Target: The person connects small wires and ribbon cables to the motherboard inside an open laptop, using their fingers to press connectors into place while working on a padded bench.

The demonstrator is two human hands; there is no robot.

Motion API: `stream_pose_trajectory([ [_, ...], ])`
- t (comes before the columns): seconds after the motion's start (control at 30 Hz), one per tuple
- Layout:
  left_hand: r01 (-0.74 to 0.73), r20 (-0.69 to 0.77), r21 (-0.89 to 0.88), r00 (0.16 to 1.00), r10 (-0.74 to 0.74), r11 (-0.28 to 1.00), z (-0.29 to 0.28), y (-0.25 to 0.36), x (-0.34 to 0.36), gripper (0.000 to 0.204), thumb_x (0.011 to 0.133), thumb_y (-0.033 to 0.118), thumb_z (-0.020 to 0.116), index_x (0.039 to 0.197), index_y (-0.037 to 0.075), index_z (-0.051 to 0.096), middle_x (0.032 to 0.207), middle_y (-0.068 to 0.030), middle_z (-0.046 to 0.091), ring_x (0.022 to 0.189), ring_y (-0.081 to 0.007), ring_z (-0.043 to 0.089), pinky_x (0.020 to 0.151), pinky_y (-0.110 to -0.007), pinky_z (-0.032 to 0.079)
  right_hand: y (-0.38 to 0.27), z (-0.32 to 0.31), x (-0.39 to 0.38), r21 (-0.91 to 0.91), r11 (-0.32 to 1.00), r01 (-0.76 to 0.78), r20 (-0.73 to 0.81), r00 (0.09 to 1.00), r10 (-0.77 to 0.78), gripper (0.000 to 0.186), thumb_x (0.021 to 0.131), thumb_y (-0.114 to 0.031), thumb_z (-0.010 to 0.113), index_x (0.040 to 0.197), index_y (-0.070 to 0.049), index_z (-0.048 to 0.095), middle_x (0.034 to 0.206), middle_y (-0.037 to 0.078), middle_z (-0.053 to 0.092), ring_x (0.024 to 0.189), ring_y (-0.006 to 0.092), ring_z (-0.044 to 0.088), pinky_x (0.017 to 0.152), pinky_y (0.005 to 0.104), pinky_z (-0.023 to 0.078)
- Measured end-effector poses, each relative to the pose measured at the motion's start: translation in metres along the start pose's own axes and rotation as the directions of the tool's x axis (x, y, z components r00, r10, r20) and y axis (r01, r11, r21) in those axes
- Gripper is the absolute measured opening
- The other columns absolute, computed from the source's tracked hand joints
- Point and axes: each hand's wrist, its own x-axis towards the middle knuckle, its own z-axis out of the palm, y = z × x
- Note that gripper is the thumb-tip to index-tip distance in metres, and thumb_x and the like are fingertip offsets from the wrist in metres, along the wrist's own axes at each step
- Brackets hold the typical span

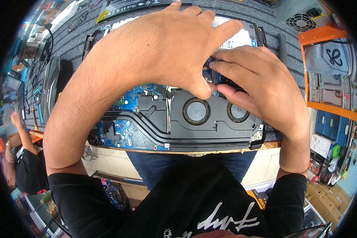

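An opened laptop base (146, 143) lies in front of me, its inside facing up. Blue circuit board (125, 133), dark heat pipes and two cooling fans, the left fan (196, 111) bigger in view, are exposed. My left hand (182, 43) reaches across it, open, with fingers spread over the far side and thumb down near the middle. From the right comes my right hand (261, 79), its thumb and fingers apart at the board's middle. Both thumbs nearly meet there. Small dark parts show between the right fingers; most are hidden. A silvery drive (236, 39) shows behind both hands.
A laptop battery (127, 8) lies beyond the laptop on the ribbed grey mat (67, 39). Left stands a black box-like device (57, 79) near cables. A power supply (301, 22) and orange shelf (333, 109) are at right. Another person (29, 166) is at far left.
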Motion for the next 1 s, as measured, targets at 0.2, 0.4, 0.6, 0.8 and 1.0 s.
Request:
stream_pose_trajectory([
  [0.2,0.003,0.003,-0.009,1.0,-0.003,1.0,-0.001,0.001,0.001,0.108,0.085,0.048,0.072,0.159,-0.018,0.028,0.14,-0.0467,0.052,0.136,-0.0561,0.055,0.125,-0.065,0.034,-0.001,-0.001,0.0,-0.004,1.0,0.001,0.001,1.0,-0.001,0.038,0.078,-0.011,0.088,0.112,-0.001,0.078,0.118,0.014,0.077,0.107,0.033,0.073,0.089,0.0445,0.057],
  [0.4,0.015,-0.009,0.02,1.0,-0.015,1.0,0.012,-0.008,0.007,0.108,0.086,0.048,0.071,0.159,-0.017,0.027,0.14,-0.0464,0.052,0.136,-0.0561,0.055,0.125,-0.065,0.034,-0.001,-0.002,-0.001,0.007,1.0,-0.001,-0.002,1.0,0.001,0.037,0.078,-0.012,0.088,0.112,-0.002,0.078,0.119,0.014,0.077,0.108,0.0334,0.073,0.09,0.0442,0.057],
  [0.6,-0.03,-0.074,-0.166,0.997,0.018,0.986,0.004,-0.023,0.006,0.108,0.085,0.048,0.077,0.159,-0.014,0.029,0.133,-0.0406,0.06,0.127,-0.0498,0.062,0.121,-0.059,0.04,0.014,-0.007,-0.004,0.081,0.997,-0.016,0.039,0.999,0.013,0.034,0.08,-0.016,0.089,0.111,-0.006,0.079,0.123,0.011,0.077,0.109,0.0316,0.074,0.093,0.0432,0.056],
  [0.8,0.072,-0.039,-0.361,0.995,-0.092,0.93,-0.007,-0.017,-0.006,0.101,0.085,0.042,0.082,0.157,-0.009,0.035,0.123,-0.0329,0.067,0.117,-0.0424,0.067,0.104,-0.045,0.053,0.012,-0.008,-0.004,0.116,0.993,-0.027,0.041,0.999,0.022,0.03,0.081,-0.017,0.089,0.106,-0.006,0.078,0.124,0.011,0.077,0.108,0.0322,0.074,0.094,0.043,0.056],
  [1.0,-0.192,-0.412,-0.133,0.903,0.122,0.972,0.028,-0.049,-0.025,0.094,0.087,0.039,0.085,0.154,-0.01,0.041,0.133,-0.0294,0.063,0.121,-0.0388,0.063,0.102,-0.042,0.054,0.003,-0.007,0.0,0.074,0.997,0.017,0.016,1.0,-0.019,0.027,0.078,-0.011,0.088,0.101,-0.004,0.076,0.121,0.011,0.076,0.105,0.0331,0.073,0.092,0.044,0.057],
])
